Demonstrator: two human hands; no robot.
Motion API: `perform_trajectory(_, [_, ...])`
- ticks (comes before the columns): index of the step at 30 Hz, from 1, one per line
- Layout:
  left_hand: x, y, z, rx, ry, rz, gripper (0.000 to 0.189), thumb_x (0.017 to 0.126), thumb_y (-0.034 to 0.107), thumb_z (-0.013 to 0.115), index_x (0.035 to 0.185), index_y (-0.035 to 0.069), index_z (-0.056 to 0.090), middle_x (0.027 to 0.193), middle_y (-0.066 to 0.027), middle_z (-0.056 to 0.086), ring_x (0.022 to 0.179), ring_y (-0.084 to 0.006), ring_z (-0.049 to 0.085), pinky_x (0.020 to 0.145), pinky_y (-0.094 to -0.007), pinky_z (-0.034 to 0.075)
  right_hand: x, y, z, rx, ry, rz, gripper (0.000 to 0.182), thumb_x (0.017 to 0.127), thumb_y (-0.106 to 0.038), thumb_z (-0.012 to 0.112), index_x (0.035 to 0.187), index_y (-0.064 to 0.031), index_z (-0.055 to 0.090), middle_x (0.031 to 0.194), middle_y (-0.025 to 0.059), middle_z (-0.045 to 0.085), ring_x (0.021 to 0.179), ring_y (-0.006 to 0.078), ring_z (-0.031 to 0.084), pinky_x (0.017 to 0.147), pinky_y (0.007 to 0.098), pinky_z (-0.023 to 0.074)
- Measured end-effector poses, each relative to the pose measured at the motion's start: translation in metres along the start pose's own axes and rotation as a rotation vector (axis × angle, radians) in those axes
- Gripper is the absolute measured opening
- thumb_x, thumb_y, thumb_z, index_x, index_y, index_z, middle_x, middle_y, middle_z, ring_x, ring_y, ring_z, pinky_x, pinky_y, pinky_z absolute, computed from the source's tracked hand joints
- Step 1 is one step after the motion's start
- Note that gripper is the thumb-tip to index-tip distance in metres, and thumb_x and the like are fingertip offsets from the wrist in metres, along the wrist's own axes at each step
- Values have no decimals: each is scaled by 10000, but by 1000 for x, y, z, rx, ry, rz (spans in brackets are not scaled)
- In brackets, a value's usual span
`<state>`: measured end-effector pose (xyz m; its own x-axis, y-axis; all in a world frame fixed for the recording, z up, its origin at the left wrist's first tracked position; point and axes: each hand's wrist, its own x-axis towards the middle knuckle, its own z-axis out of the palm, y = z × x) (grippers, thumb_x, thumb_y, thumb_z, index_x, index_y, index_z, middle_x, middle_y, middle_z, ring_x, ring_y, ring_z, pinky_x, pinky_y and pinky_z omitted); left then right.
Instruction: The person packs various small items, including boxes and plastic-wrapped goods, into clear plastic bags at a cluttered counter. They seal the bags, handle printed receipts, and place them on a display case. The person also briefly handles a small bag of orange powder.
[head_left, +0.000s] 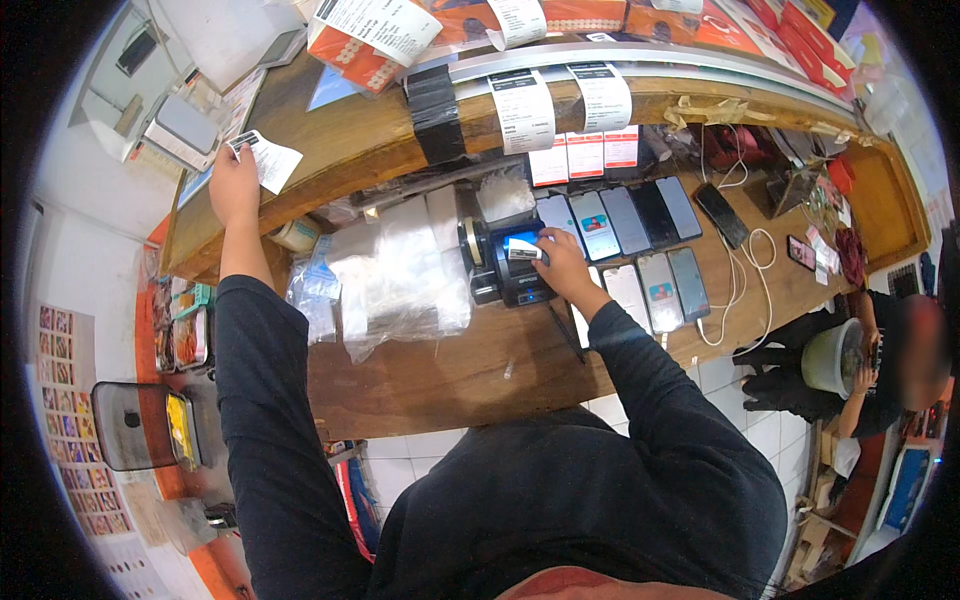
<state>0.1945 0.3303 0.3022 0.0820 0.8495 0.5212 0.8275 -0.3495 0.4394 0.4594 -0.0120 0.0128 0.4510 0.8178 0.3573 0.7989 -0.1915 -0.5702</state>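
My left hand (236, 187) pinches a printed paper slip (276, 163) over the left end of the raised wooden counter (315, 142). On the lower desk, my right hand (564, 264) is at a black receipt printer (517, 281). Its fingers grip a short strip of printed paper (523, 250) at the top of the printer. Just right of this hand lie two rows of smartphones, among them one with a lit screen (596, 223) and a grey one (688, 281). A roll of tape (472, 241) stands against the printer's left side.
Clear plastic bags (405, 270) cover the desk left of the printer. Printed slips (523, 109) hang from the raised counter's edge, below packed orange boxes (585, 13). White charging cables (769, 262) loop across the right side. A person at right holds a translucent bucket (829, 360).
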Motion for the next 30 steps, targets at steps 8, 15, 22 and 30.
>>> perform_trajectory(8, [-3,2,-1,-4,-1,10,337,865,385,521,964,75,607,883,-123,643,843,-315,606,734,-395,450,-3,-10,-4,51,2,7,271,691,-115,713,941,-48,634,1022,112,589,1000,323,535,846,417,449])
perform_trajectory(15, [-2,0,-1,6,28,28,324,862,385,528,966,89,608,872,-119,645,841,-317,605,735,-397,451,-6,-13,0,78,52,-12,259,691,-119,714,923,-36,634,994,114,592,990,324,537,839,413,451])
perform_trajectory(22, [2,-4,1,0,13,30,328,862,386,527,971,87,610,888,-126,648,857,-327,605,743,-401,453,-11,-20,0,95,39,20,252,690,-125,713,915,-34,643,978,110,587,960,315,532,831,403,447])
perform_trajectory(30, [1,-3,1,2,3,22,337,860,387,527,975,82,615,905,-138,652,873,-333,607,755,-408,455,-19,-30,-1,94,55,109,212,704,-143,704,876,-33,647,905,109,584,892,316,538,778,412,448])
